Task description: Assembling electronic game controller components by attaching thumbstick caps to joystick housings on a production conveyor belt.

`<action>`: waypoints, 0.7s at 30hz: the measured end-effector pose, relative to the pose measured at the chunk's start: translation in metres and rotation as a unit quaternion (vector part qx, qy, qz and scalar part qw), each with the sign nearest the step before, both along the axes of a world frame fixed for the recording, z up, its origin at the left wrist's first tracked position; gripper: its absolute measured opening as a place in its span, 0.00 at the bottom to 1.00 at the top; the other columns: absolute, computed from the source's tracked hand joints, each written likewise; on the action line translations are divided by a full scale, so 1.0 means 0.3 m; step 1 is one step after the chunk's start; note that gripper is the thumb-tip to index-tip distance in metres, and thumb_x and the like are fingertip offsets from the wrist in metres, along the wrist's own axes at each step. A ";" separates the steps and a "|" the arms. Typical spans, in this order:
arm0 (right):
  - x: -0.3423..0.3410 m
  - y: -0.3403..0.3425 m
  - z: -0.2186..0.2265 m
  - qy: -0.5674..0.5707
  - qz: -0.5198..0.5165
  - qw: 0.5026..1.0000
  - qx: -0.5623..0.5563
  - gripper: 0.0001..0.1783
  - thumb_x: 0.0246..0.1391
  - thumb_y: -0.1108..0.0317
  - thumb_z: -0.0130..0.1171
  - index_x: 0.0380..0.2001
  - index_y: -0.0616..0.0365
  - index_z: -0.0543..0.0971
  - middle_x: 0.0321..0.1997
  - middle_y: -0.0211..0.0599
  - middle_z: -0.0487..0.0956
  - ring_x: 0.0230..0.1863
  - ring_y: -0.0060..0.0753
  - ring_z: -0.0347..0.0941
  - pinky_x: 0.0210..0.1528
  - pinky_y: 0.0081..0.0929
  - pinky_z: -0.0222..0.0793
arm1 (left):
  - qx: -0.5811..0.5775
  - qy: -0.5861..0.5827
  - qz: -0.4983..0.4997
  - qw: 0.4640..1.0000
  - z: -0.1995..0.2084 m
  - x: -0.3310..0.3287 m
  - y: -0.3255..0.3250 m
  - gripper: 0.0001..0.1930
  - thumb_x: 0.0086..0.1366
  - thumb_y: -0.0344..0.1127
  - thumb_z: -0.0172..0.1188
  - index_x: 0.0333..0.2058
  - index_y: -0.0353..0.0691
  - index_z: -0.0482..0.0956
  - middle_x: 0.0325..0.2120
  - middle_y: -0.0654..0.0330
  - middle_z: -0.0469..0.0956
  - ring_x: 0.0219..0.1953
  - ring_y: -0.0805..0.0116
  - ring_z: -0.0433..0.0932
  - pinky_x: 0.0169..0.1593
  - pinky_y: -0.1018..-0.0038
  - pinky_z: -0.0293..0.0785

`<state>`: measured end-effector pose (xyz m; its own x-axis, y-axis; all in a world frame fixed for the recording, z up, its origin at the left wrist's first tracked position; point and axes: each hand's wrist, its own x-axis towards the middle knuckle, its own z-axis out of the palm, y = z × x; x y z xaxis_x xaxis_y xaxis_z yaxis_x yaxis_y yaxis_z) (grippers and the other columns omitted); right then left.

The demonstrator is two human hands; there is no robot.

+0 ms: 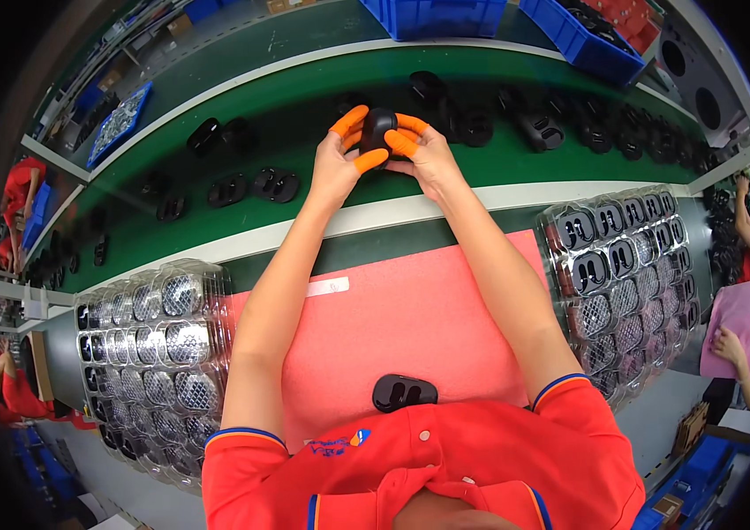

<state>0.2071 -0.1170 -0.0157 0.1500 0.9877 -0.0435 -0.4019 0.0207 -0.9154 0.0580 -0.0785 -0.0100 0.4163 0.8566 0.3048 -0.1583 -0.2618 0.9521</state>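
Both my hands, with orange finger cots on the fingertips, hold a black rounded earbud case above the green conveyor belt. My left hand grips its left side, the thumb low and the fingers behind. From the right, my right hand closes round the same case, thumb across its front. Close to my body, another black case part with two dark slots lies on the pink foam mat. More black cases sit on the belt to the left of my hands.
Stacked clear plastic trays stand on both sides: the left stack and the right stack, which holds black parts. Past the belt are a blue crate and a blue bin. Other people work at both edges.
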 end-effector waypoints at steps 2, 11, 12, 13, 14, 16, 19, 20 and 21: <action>0.011 0.013 0.000 0.035 -0.026 0.998 -0.041 0.21 0.53 0.67 0.60 0.50 0.58 0.70 0.41 0.33 0.76 0.41 0.28 0.74 0.41 0.36 0.75 | -0.126 -0.113 -0.026 0.985 -0.006 -0.020 0.031 0.33 0.51 0.22 0.59 0.58 0.36 0.61 0.50 0.54 0.68 0.50 0.66 0.71 0.48 0.72 0.74; 0.042 0.045 -0.033 -0.190 -0.162 0.968 0.019 0.17 0.51 0.68 0.61 0.45 0.59 0.76 0.27 0.29 0.75 0.25 0.19 0.70 0.24 0.20 0.72 | 0.026 0.069 0.112 0.991 0.017 -0.078 0.133 0.31 0.59 0.39 0.55 0.61 0.44 0.59 0.53 0.50 0.67 0.52 0.57 0.70 0.51 0.66 0.69; 0.071 0.053 -0.062 -0.316 -0.197 0.927 0.031 0.17 0.51 0.68 0.61 0.46 0.58 0.76 0.27 0.31 0.77 0.27 0.18 0.71 0.24 0.20 0.72 | 0.183 0.144 0.142 0.962 -0.003 -0.103 0.213 0.31 0.58 0.42 0.57 0.60 0.44 0.60 0.53 0.48 0.67 0.53 0.55 0.69 0.53 0.65 0.67; 0.066 0.050 -0.055 -0.418 -0.216 0.882 0.033 0.17 0.52 0.69 0.59 0.46 0.59 0.76 0.26 0.37 0.78 0.27 0.26 0.75 0.27 0.25 0.73 | 0.258 0.177 0.179 0.933 -0.002 -0.173 0.301 0.29 0.57 0.44 0.59 0.56 0.43 0.66 0.52 0.46 0.69 0.53 0.51 0.68 0.55 0.65 0.65; 0.104 0.060 -0.084 -0.480 -0.258 0.835 0.072 0.18 0.52 0.69 0.59 0.48 0.59 0.75 0.29 0.41 0.78 0.28 0.33 0.75 0.31 0.28 0.73 | 0.251 0.239 0.223 0.911 0.005 -0.211 0.374 0.27 0.56 0.43 0.59 0.54 0.41 0.68 0.51 0.47 0.69 0.53 0.51 0.68 0.56 0.65 0.64; 0.080 0.068 -0.093 -0.566 -0.308 0.760 0.087 0.19 0.52 0.72 0.57 0.49 0.58 0.73 0.42 0.48 0.76 0.40 0.49 0.73 0.44 0.35 0.68 | 0.250 0.350 0.305 0.850 0.000 -0.372 0.522 0.25 0.55 0.43 0.59 0.50 0.38 0.70 0.49 0.49 0.70 0.53 0.51 0.68 0.56 0.64 0.64; 0.021 0.047 -0.035 -0.615 -0.320 0.663 0.282 0.20 0.50 0.73 0.57 0.49 0.57 0.73 0.50 0.48 0.72 0.50 0.49 0.68 0.50 0.37 0.64 | 0.219 0.507 0.374 0.745 -0.041 -0.592 0.649 0.28 0.54 0.45 0.59 0.51 0.36 0.68 0.50 0.51 0.70 0.54 0.49 0.67 0.55 0.62 0.65; -0.014 0.037 -0.030 -0.584 -0.263 0.697 0.324 0.21 0.48 0.75 0.58 0.48 0.56 0.73 0.52 0.48 0.71 0.53 0.52 0.64 0.55 0.38 0.60 | 0.221 0.508 0.378 0.742 -0.078 -0.665 0.686 0.28 0.54 0.45 0.59 0.51 0.36 0.68 0.50 0.51 0.70 0.54 0.49 0.67 0.55 0.62 0.65; -0.066 0.022 -0.015 -0.584 -0.195 0.720 0.321 0.22 0.48 0.74 0.58 0.49 0.55 0.73 0.53 0.48 0.70 0.54 0.51 0.64 0.56 0.38 0.59 | 0.222 0.554 0.417 0.685 -0.117 -0.738 0.718 0.30 0.55 0.46 0.59 0.53 0.37 0.65 0.51 0.52 0.69 0.53 0.47 0.67 0.54 0.61 0.66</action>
<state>0.1872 -0.1105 -0.0202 -0.0148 0.6211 0.7836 0.7845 0.4931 -0.3761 -0.1636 0.1368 -0.0450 0.0250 0.8632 0.5043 0.9787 -0.1239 0.1635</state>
